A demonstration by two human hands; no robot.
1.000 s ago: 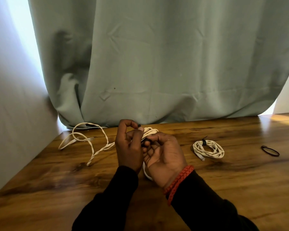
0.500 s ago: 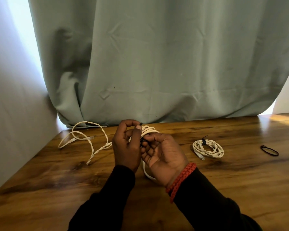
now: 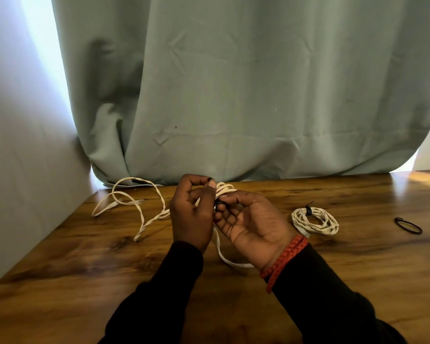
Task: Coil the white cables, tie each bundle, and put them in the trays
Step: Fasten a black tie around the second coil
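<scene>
Hands (image 3: pixel 191 214) gripping cable coil (image 3: pixel 225 189), wooden table (image 3: pixel 85 269)

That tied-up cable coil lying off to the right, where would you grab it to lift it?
Probably at the black tie on the far left of the tied coil, coming straight down from above. The coil lies flat on the table with open space around it, and the tie cinches all the loops together there, so a pinch should lift the whole bundle without strands slipping loose.

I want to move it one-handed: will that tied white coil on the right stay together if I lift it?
Probably yes: the tied coil has a dark tie cinching its loops at one spot. The untied far side may sag, since the cable looks floppy. It likely weighs little.
</scene>
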